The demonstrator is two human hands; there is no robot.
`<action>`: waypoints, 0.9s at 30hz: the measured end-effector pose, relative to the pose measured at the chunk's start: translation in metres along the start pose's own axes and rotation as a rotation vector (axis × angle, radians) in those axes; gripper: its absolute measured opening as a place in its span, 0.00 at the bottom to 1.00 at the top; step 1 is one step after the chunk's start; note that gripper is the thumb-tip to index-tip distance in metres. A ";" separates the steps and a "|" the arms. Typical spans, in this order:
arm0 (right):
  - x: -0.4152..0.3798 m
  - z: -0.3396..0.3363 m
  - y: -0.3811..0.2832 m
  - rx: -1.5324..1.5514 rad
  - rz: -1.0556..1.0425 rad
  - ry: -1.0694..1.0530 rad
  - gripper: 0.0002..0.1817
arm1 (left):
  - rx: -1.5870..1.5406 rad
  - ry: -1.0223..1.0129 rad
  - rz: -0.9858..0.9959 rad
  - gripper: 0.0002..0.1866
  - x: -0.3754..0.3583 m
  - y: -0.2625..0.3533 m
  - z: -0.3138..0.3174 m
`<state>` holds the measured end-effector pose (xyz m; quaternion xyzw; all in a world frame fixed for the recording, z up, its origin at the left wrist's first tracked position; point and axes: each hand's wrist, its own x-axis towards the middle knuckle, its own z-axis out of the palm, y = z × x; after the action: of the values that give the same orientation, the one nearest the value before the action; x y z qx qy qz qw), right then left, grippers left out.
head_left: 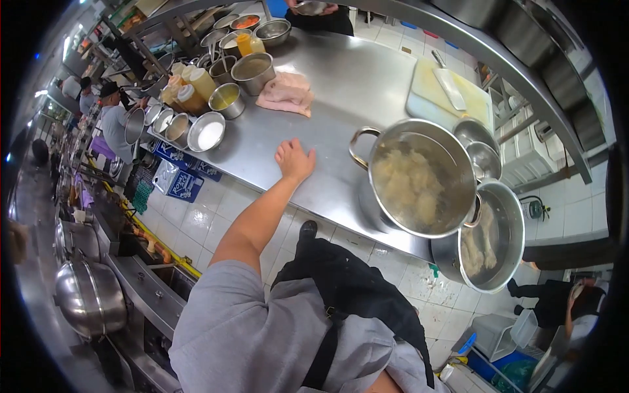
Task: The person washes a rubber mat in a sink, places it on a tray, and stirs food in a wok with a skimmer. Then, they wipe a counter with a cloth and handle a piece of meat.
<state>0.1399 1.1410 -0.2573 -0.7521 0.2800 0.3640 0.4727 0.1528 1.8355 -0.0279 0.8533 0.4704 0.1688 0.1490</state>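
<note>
My left hand (295, 160) rests on the steel table (327, 85), its fingers loosely bent and a little apart, with nothing visible in it. Beyond it lies a folded piece of pale pink raw meat or skin (287, 93). To the right stands a large steel pot (368, 187) with pale pieces (409, 183) in cloudy liquid. A second pot (517, 229) beside it holds long pale pieces that look like meat or bones. Only a bit of my right forearm (383, 384) shows at the bottom edge; the hand itself is hidden.
Steel bowls and squeeze bottles (191, 99) line the table's left end. A knife (450, 88) lies on a cutting board (422, 98) at the far right. One person (321, 19) holds a bowl across the table; others work at left and lower right. A steel shelf rail (524, 59) hangs above.
</note>
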 end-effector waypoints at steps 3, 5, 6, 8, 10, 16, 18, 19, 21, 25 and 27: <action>-0.002 0.016 0.010 -0.039 -0.041 0.047 0.23 | -0.027 0.078 -0.007 0.32 0.051 -0.007 -0.001; -0.007 0.027 0.011 -0.177 -0.081 0.111 0.23 | -0.057 0.123 0.011 0.33 0.085 -0.009 -0.008; -0.011 0.035 0.009 -0.175 -0.081 0.121 0.23 | -0.077 0.163 0.032 0.33 0.102 -0.009 -0.012; -0.019 0.053 0.010 -0.193 -0.061 0.093 0.23 | -0.124 0.134 0.043 0.35 0.137 -0.012 -0.020; -0.030 0.080 0.008 -0.133 -0.039 0.113 0.23 | -0.168 0.101 0.059 0.36 0.164 -0.017 -0.020; -0.058 0.164 0.005 -0.203 -0.083 0.123 0.21 | -0.149 0.153 0.007 0.40 0.228 -0.022 0.022; -0.086 0.202 -0.013 -0.110 -0.036 0.111 0.21 | 0.012 -0.074 0.084 0.41 0.231 -0.017 0.011; -0.116 0.223 -0.032 -0.070 -0.035 0.173 0.20 | 0.009 -0.091 0.103 0.41 0.238 -0.020 0.015; -0.149 0.251 -0.050 -0.123 -0.028 0.223 0.20 | -0.115 -0.222 0.292 0.41 0.254 -0.026 0.022; -0.160 0.273 -0.009 -0.091 -0.054 0.207 0.20 | -0.118 -0.073 0.300 0.41 0.264 -0.016 0.031; -0.210 0.281 -0.044 -0.259 0.019 0.159 0.20 | -0.010 0.157 0.326 0.40 0.287 -0.011 0.053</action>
<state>-0.0268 1.4318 -0.1454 -0.8304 0.2745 0.3410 0.3447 0.3106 2.0811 -0.0377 0.9017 0.3352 0.2590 0.0868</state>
